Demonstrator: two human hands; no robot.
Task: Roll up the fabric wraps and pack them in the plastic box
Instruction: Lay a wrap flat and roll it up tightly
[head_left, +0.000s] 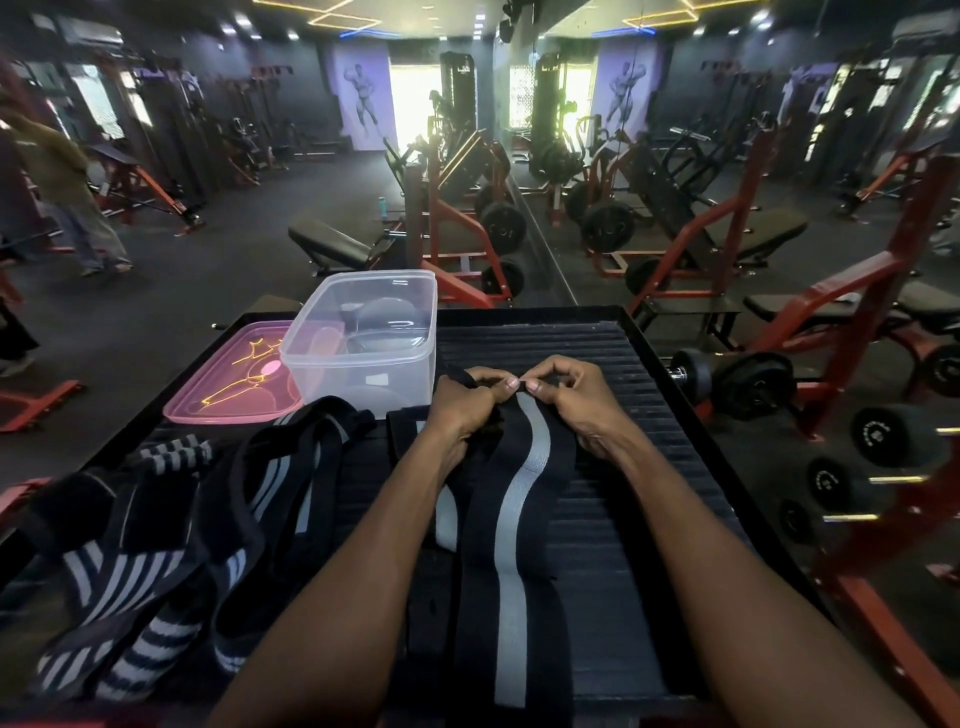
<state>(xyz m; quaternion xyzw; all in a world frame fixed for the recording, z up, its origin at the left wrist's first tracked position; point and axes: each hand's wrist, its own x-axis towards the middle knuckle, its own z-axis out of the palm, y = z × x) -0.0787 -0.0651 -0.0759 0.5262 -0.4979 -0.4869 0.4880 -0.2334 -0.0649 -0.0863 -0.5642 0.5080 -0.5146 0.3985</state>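
Wraps, loose pile (171, 525): black cloth with grey stripes, heaped at 8 o'clock on the black ribbed platform (613, 467), left of the arms.
Wrap in hand (514, 519): long black band with one grey stripe down its middle, lying flat from 6 o'clock up to the hands at the centre; its far end sits under the fingertips.
Box (363, 332): clear plastic, lid off, standing at 11 o'clock on the platform, just beyond the left hand; nothing packed inside that I can make out.
Lid (228, 374): pink see-through plastic, lying flat at 10 o'clock, touching the box on its left side.
Left hand (467, 405): fingers curled, pinching the left part of the band's far end, thumb tip up.
Right hand (576, 400): fingers curled, pinching the right part of the same end; the two thumbs nearly touch.
Dumbbells (737, 384): black, on a red rack at 3 o'clock, well apart from the platform.
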